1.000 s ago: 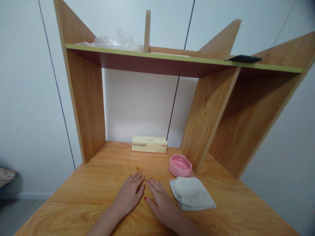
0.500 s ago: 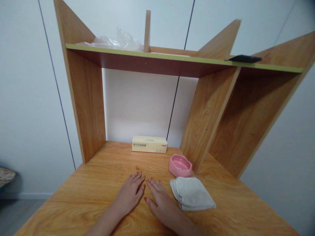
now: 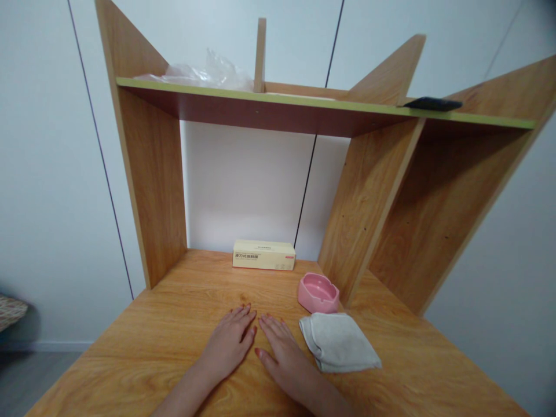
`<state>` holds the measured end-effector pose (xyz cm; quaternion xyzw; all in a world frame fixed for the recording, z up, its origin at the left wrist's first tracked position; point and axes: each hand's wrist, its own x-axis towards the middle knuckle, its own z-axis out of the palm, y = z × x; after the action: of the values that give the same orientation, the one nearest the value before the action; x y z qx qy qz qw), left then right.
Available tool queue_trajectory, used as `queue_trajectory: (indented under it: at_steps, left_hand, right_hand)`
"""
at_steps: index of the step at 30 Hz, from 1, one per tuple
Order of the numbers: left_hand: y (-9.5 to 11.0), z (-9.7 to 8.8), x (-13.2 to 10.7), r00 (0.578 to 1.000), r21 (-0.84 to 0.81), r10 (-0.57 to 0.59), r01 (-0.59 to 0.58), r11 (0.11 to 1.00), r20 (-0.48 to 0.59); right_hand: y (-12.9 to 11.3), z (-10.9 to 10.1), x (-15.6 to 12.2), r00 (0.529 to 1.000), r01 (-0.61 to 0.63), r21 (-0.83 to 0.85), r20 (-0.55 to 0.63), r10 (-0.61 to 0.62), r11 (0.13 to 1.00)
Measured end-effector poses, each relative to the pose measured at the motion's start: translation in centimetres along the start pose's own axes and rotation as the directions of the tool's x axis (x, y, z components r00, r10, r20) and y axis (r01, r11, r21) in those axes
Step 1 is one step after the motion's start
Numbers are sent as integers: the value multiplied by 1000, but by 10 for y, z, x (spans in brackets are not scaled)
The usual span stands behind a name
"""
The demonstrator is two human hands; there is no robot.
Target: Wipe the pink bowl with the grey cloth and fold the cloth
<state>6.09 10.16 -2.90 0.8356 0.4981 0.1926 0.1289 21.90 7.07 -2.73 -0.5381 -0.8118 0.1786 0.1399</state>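
My left hand (image 3: 228, 341) lies palm down on the wooden desk (image 3: 143, 341), fingers stretched out and holding nothing. Beside it my right hand (image 3: 284, 359) rests flat too, open, its fingertips a small gap away from the left ones. Just right of my right hand is a folded light grey cloth (image 3: 341, 343), not touched by it. A pink ashtray (image 3: 318, 293) with notches in its rim stands behind the cloth. Farther back, a long cream-coloured cling film box (image 3: 263, 256) with printed characters sits against the wall.
A wooden hutch with side panels (image 3: 152, 185) rises from the back of the desk. Its upper shelf (image 3: 282, 99) holds a crumpled clear plastic bag (image 3: 208, 72) at left and a flat dark object (image 3: 433, 104) at right. A divider (image 3: 373, 202) stands behind the ashtray.
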Motion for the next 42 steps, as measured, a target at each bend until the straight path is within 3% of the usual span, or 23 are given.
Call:
queue_trajectory:
  at_steps: [25, 42]
  left_hand:
    - [-3, 3, 0, 999, -18, 14, -14, 1000, -34]
    - [-2, 2, 0, 1000, -22, 5, -5, 1000, -20]
  right_hand:
    - [3, 3, 1, 1000, 18, 9, -25, -18, 1000]
    - [-1, -2, 0, 1000, -2, -9, 25, 2, 1000]
